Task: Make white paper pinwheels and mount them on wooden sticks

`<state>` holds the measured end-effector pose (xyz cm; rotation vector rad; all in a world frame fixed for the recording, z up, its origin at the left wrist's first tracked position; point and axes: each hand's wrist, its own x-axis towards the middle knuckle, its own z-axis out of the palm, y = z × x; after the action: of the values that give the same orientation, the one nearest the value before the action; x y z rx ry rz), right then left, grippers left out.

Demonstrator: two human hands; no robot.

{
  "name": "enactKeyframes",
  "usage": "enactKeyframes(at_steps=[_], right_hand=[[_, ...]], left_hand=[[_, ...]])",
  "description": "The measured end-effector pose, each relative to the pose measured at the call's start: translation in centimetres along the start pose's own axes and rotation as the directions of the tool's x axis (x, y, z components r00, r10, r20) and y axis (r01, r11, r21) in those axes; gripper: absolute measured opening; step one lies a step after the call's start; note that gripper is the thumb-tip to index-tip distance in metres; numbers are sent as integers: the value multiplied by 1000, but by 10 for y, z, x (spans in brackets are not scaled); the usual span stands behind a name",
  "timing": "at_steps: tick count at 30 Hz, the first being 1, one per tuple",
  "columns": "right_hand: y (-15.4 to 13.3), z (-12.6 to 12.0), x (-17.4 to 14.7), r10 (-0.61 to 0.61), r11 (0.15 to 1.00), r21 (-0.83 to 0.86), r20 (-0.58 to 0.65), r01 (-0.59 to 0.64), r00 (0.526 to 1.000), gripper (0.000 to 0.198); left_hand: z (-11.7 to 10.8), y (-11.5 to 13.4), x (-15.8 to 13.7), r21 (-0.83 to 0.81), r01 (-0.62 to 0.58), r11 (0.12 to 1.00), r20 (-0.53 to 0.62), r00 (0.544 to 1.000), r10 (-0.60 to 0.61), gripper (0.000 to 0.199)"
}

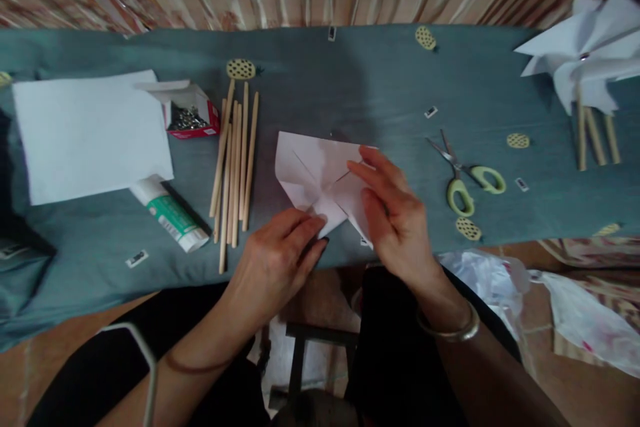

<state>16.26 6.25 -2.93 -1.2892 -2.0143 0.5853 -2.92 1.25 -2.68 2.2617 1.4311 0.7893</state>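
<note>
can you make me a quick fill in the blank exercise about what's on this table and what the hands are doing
1. Both hands, left hand and right hand, press on a folded sheet of white ____.
2. The scissors have ____ handles.
3. The wooden sticks lie between the glue tube and the ____.
4. The small red box stands ____, showing metal pins.

Missing words: paper; green; hands; open

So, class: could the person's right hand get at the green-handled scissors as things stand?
Probably yes. The right hand rests on the folded white paper, and the scissors lie further to its right on the bare teal cloth, with nothing between them.
</note>
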Motion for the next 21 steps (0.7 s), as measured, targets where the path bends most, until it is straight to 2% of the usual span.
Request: enactKeyframes(at_steps=[2, 4, 8, 11, 16, 21], right_hand=[[8, -4, 9, 22, 997, -77, -48, -26, 999, 42], [16, -3, 18, 13, 988, -153, -29, -18, 999, 44], [26, 4, 30, -20, 981, -191, 25, 24, 1000, 43], [26, -1, 30, -30, 978, -206, 12, 32, 999, 40], [22, -22, 12, -13, 977, -214, -29, 6, 999, 34], [13, -35, -21, 9, 979, -204, -9, -10, 1000, 28]], left_hand=[[0, 0, -1, 8, -13, 1000, -14, 1000, 13, 19], [1, 0, -2, 15, -19, 1000, -20, 1000, 19, 21], [1, -1, -2, 41, -20, 999, -4, 1000, 21, 21], [-3, -3, -2, 51, -31, 998, -8, 999, 32, 23], [-13, -17, -1, 91, -33, 995, -44, 998, 37, 26], [-24, -30, 4, 173, -16, 985, -90, 995, 32, 30]])
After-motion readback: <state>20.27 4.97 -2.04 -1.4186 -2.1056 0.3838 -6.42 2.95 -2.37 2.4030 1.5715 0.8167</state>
